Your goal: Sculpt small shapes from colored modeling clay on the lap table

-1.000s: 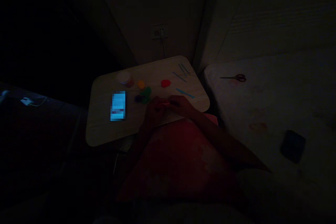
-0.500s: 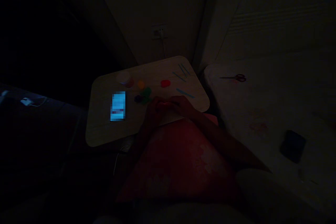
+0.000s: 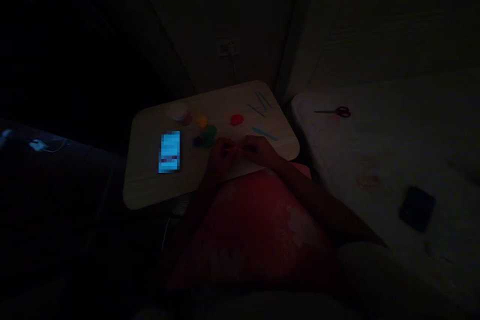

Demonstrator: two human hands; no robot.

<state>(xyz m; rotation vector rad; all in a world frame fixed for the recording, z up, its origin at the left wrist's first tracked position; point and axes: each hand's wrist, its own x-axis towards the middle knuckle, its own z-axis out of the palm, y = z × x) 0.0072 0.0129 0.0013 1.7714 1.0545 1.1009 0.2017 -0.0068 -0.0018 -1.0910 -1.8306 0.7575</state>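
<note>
Left hand (image 3: 222, 156) and right hand (image 3: 260, 151), curled and nearly meeting above the near edge of a pale wooden table (image 3: 150, 190), around a small pink piece (image 3: 238, 150); grip too dim to make out. Just beyond, a green lump (image 3: 209, 135) and a dark purple lump (image 3: 197, 141); farther off, a red lump (image 3: 236, 119) and a thin blue stick (image 3: 264, 133).

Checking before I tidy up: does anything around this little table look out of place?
The red-handled scissors stand out: they lie on the pale bedding, apart from the wooden table with its clay lumps. Faint reddish marks also show on the bedding, though the dim light makes them hard to judge.
</note>
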